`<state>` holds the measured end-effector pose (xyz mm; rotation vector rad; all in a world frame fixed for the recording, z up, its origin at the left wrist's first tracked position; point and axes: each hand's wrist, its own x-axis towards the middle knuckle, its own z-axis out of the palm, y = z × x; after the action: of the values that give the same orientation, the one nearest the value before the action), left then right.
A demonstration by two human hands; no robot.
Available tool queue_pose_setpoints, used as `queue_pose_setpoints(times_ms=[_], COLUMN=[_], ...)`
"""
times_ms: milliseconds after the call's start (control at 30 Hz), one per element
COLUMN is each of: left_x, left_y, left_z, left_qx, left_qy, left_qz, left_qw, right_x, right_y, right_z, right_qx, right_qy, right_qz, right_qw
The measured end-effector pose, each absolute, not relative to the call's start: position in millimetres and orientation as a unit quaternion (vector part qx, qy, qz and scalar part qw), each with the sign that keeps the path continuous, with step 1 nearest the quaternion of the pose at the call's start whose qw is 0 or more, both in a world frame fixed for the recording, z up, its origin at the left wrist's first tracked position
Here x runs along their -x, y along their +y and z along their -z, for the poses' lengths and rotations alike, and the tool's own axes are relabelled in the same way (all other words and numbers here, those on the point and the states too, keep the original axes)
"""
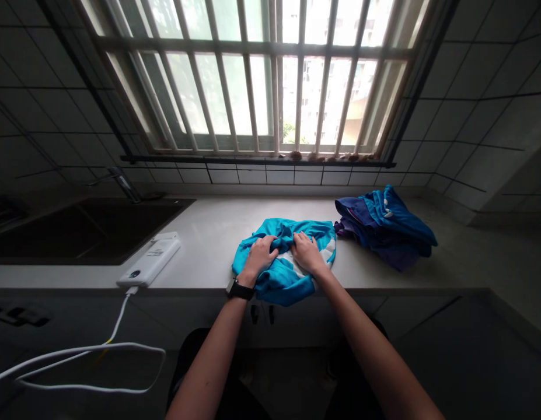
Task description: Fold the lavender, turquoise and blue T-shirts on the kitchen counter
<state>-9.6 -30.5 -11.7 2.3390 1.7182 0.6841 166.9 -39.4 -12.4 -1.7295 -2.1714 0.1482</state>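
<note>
"Where's your blue cloth (288,286)?"

"On the table (202,236), poking past its edge."

"And your hands?"

"Your left hand (260,255) and right hand (307,252) touch it, fingers bent; I can't tell if they grip."

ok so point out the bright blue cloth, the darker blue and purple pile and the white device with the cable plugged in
bright blue cloth (282,280): head view, crumpled fabric near its middle
darker blue and purple pile (386,227): head view, folds near its middle
white device (150,261): head view, its upper face
</note>
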Motion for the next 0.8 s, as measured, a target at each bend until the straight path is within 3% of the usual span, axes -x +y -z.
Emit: queue_pose_setpoints(times_ms=[167,300,433,700,800], left_x=[11.2,13.8,14.4,11.2,10.9], left_y=[-29.3,-29.7,-32.7,-35.7,-36.3], left_z=[14.3,16.5,14.4,12.5,12.0], left_qx=[-0.760,-0.749,-0.763,-0.762,-0.747], left_qy=[0.594,0.585,0.589,0.612,0.630], left_qz=[-0.253,-0.307,-0.258,-0.206,-0.208], left_qw=[0.065,0.046,0.063,0.046,0.031], right_x=[-171.7,-180.4,-189.0,-190.8,-191.6], right_y=[-41.8,-42.0,-38.0,-28.8,-27.7], right_z=[8.1,8.1,12.8,24.7,26.3], right_qx=[0.635,0.657,0.657,0.599,0.582], right_qy=[-0.721,-0.607,-0.487,-0.435,-0.490], right_qz=[-0.083,-0.135,-0.146,-0.150,-0.155], right_qw=[0.265,0.427,0.557,0.656,0.630])
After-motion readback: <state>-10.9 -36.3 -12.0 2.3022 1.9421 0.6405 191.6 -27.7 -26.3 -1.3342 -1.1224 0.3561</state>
